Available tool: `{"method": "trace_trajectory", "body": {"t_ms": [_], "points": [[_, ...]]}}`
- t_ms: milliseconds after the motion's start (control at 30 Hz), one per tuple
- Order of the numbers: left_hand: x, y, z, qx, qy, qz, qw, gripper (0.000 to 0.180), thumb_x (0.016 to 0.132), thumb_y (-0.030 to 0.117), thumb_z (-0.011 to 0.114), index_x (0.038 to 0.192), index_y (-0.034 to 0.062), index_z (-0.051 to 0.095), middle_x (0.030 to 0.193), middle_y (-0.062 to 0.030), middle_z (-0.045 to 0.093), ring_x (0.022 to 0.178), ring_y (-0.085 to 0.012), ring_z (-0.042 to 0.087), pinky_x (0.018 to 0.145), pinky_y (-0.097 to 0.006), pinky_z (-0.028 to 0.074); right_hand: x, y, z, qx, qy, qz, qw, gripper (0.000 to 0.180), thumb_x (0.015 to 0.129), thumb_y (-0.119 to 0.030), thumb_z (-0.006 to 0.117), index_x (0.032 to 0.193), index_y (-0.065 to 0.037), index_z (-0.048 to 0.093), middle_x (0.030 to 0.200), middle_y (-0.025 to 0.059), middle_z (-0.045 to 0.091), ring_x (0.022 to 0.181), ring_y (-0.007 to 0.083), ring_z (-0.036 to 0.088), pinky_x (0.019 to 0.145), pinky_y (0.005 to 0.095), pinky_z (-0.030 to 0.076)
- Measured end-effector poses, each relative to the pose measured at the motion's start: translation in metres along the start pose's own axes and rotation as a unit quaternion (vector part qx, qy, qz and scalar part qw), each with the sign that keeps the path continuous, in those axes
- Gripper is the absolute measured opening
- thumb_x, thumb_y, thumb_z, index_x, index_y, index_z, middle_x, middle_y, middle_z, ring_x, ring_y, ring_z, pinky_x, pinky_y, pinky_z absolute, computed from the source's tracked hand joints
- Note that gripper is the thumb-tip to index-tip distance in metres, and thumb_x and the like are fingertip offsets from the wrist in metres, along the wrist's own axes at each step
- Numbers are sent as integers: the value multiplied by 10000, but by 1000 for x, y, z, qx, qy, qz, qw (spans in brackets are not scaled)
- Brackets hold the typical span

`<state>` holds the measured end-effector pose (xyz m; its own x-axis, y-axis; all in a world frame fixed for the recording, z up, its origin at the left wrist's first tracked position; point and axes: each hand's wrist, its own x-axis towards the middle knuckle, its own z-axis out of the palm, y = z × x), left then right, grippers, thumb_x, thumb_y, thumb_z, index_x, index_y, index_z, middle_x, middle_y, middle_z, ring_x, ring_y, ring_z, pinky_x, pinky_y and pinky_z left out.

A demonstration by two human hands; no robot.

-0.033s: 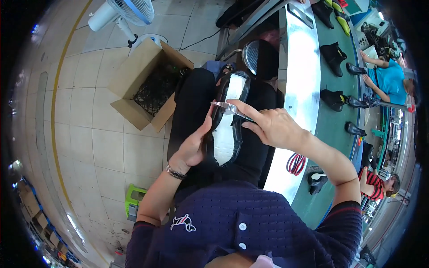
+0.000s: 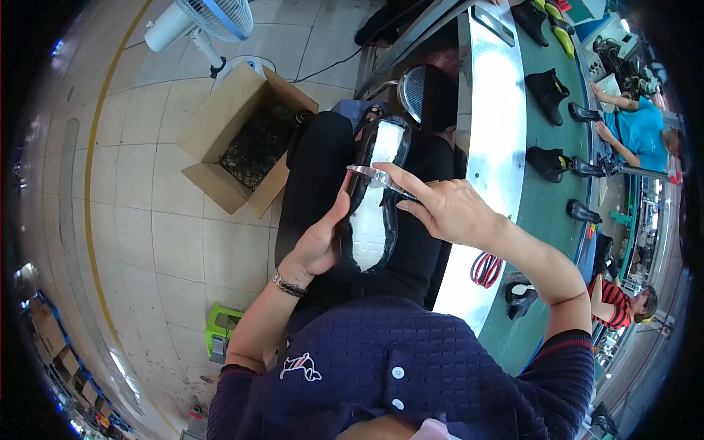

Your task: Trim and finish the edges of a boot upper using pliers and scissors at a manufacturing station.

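Person sat w/ a black shoe (image 2: 374, 198) resting lengthwise on the lap, sole side up, its white insole board a long rounded oval w/ a matte, slightly fibrous look, ringed by a glossy black upper edge. Left hand (image 2: 317, 246) was clamped on the shoe's left flank near the heel half, thumb up along the rim, a thin metal bracelet (image 2: 289, 286) at the wrist. Right hand (image 2: 447, 209) was closed round a slim shiny metal tool (image 2: 375, 176), prob. pincers or a blade, can't tell which; its bright tip lay across the shoe about mid-length, touching the rim. Hands were apart, one each side of the shoe. Person's navy knit top (image 2: 396, 359) showed a raised grid texture and white buttons. To the right ran a curved conveyor (image 2: 546, 205) w/ polished steel edge and green belt, black ankle boots (image 2: 548, 92) standing on it well apart. On the beige tiled floor to the left: an open corrugated cardboard box (image 2: 220, 139) w/ dark netted contents, and a white pedestal fan (image 2: 209, 22) beyond it.
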<state>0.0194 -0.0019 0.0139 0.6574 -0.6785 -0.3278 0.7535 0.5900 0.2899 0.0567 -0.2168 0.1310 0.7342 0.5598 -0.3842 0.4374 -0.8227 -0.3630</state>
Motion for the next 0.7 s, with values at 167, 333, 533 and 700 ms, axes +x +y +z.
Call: {"method": "trace_trajectory", "body": {"t_ms": [167, 333, 533, 700], "points": [[-1, -6, 24, 132, 108, 60, 984, 694, 985, 310, 545, 1543, 139, 169, 1481, -63, 359, 1324, -156, 380, 1091, -314, 308, 2, -15, -24, -43, -41, 34, 998, 681, 912, -179, 600, 1499, -208, 255, 700, 127, 660, 534, 306, 637, 480, 388, 495], [-2, -7, 19, 136, 86, 17, 987, 850, 905, 165, 639, 1554, 188, 90, 1347, -76, 452, 1225, -160, 460, 1021, -331, 395, -2, -27, -23, 50, 78, -91, 991, 690, 899, -197, 624, 1500, -201, 285, 819, 119, 698, 533, 262, 640, 456, 352, 491], [-4, -1, 5, 156, 26, -21, 987, 1144, 735, 14, 773, 1556, 229, 7, 1435, -68, 356, 1287, -180, 410, 1042, -345, 381, -3, -38, -34, -120, -55, -37, 991, 681, 917, -242, 605, 1509, -237, 268, 636, 101, 624, 464, 244, 605, 412, 337, 476], [-3, 2, 7, 156, -11, -36, 987, 1217, 701, -28, 777, 1551, 238, -53, 1460, -70, 322, 1331, -194, 359, 1054, -367, 367, -12, -31, -2, 80, 112, -82, 987, 685, 913, -200, 614, 1506, -198, 272, 826, 156, 698, 529, 276, 655, 467, 353, 514]]}}
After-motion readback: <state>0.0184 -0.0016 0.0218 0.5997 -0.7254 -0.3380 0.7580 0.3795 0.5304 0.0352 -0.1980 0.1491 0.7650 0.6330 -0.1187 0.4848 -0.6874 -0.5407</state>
